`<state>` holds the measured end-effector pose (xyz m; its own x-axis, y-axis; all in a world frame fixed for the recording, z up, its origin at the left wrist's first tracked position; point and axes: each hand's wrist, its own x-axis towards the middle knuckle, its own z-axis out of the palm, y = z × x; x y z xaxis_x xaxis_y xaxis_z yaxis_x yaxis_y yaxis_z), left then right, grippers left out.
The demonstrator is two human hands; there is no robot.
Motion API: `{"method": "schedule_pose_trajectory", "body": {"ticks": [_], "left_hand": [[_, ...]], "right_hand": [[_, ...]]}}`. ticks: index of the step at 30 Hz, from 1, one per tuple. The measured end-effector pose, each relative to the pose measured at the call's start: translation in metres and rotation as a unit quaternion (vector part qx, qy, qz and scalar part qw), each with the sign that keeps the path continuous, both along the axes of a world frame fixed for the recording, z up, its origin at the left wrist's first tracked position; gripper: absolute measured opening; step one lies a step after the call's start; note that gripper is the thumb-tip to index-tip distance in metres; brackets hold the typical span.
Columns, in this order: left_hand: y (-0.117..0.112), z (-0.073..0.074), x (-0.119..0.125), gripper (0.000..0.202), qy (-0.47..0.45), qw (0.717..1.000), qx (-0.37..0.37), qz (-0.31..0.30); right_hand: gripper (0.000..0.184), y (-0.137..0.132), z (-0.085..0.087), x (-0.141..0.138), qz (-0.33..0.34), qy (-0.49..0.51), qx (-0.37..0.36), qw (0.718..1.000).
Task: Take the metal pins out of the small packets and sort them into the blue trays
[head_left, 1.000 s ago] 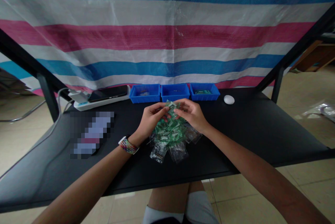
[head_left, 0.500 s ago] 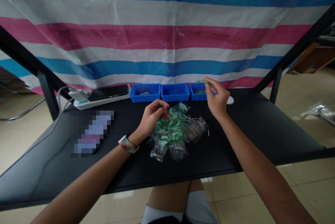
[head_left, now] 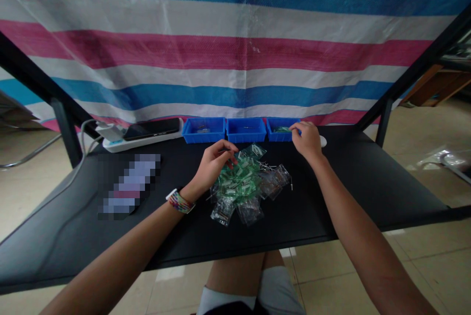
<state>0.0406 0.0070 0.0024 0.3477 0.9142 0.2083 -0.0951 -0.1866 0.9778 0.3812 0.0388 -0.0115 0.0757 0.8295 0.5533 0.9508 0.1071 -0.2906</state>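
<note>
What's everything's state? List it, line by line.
Bag pile: heaped loosely
Left blue bin: open, sparsely filled
Middle blue bin: open, sparsely filled
Right blue bin: open, green contents
Left hand: loosely curled, by bag pile
Right hand: at right blue bin, grip unclear
Black phone: screen dark
White charger: plugged in

A striped sheet (head_left: 243,52) is hanging behind the black table (head_left: 375,172), creasing and catching a soft sheen. Dark bars (head_left: 415,69) are slanting upward at both sides. Beige tiles (head_left: 331,275) are covering the floor, faintly reflecting light; brown wooden furniture (head_left: 437,84) is standing at far right.
</note>
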Motion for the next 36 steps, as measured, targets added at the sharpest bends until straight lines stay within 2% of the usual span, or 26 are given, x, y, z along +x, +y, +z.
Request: {"method": "schedule_pose_trajectory", "body": {"ticks": [4, 11, 14, 18, 21, 24, 26, 28, 30, 32, 36], "left_hand": [[0.0, 0.0, 0.0, 0.015, 0.008, 1.0, 0.0, 0.0], [0.001, -0.001, 0.001, 0.016, 0.014, 1.0, -0.001, -0.005], [0.001, -0.002, 0.001, 0.015, 0.017, 1.0, 0.0, -0.003], [0.001, -0.002, 0.0, 0.014, 0.027, 1.0, 0.002, -0.003], [0.0, -0.003, -0.001, 0.014, 0.066, 0.997, 0.039, -0.003], [-0.001, -0.004, -0.002, 0.016, 0.168, 0.976, 0.141, 0.0], [-0.002, -0.006, -0.002, 0.02, 0.238, 0.948, 0.212, -0.019], [-0.002, -0.01, -0.002, 0.023, 0.283, 0.923, 0.257, -0.043], [-0.002, -0.012, -0.002, 0.025, 0.305, 0.91, 0.277, -0.054], [-0.002, -0.014, -0.002, 0.024, 0.316, 0.904, 0.283, -0.055], [-0.003, -0.014, -0.002, 0.021, 0.32, 0.901, 0.287, -0.056]], "right_hand": [[0.035, -0.001, 0.002, 0.002, 0.04, -0.014, -0.035, 0.998], [0.035, -0.004, -0.006, -0.011, 0.021, -0.073, -0.073, 0.994], [0.034, -0.003, -0.007, -0.013, 0.02, -0.064, -0.061, 0.996], [0.033, -0.003, -0.001, -0.013, 0.024, -0.002, -0.011, 1.0], [0.029, -0.007, 0.006, -0.02, 0.035, 0.033, 0.039, 0.998], [0.023, -0.017, 0.014, -0.038, 0.103, 0.066, 0.041, 0.992], [0.02, -0.025, 0.017, -0.052, 0.189, 0.097, -0.016, 0.977], [0.016, -0.031, 0.016, -0.067, 0.278, 0.114, -0.086, 0.95], [0.013, -0.034, 0.011, -0.078, 0.323, 0.107, -0.127, 0.932], [0.014, -0.034, 0.005, -0.084, 0.309, 0.093, -0.131, 0.937], [0.011, -0.032, -0.008, -0.088, 0.18, 0.085, -0.112, 0.974]]}}
